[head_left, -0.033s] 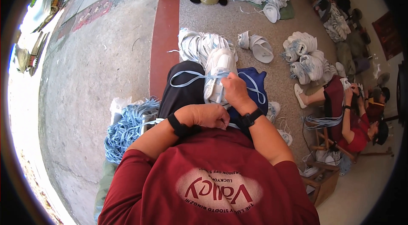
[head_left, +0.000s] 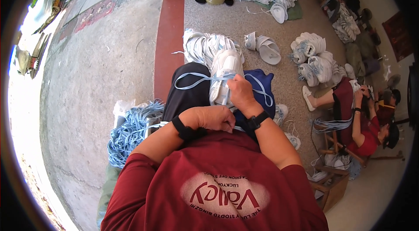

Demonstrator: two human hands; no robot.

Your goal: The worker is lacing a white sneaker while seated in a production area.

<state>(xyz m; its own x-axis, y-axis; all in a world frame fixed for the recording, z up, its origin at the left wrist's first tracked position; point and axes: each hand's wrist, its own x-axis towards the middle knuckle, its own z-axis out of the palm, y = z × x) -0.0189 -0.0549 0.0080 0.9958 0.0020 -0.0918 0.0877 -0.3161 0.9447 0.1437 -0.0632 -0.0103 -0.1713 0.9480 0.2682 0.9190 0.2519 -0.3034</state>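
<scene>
A white shoe [head_left: 224,65] rests on my lap with its toe pointing away from me. A light blue shoelace [head_left: 192,80] crosses it, looping out over my left knee and over the blue cloth on the right. My right hand [head_left: 242,94] is closed at the shoe's lacing, thumb and forefinger pinching the lace. Close to my waist, just short of the shoe's heel end, my left hand [head_left: 214,118] is curled with its fingers bent down. What those fingers hold, if anything, is hidden.
A heap of light blue laces [head_left: 133,137] lies at my left. Bundled white shoes [head_left: 209,47] sit ahead of my knees, with a loose shoe piece [head_left: 267,49] beside them. More shoe piles [head_left: 316,58] stand to the right, near a seated co-worker [head_left: 364,137] and a wooden stool [head_left: 334,187].
</scene>
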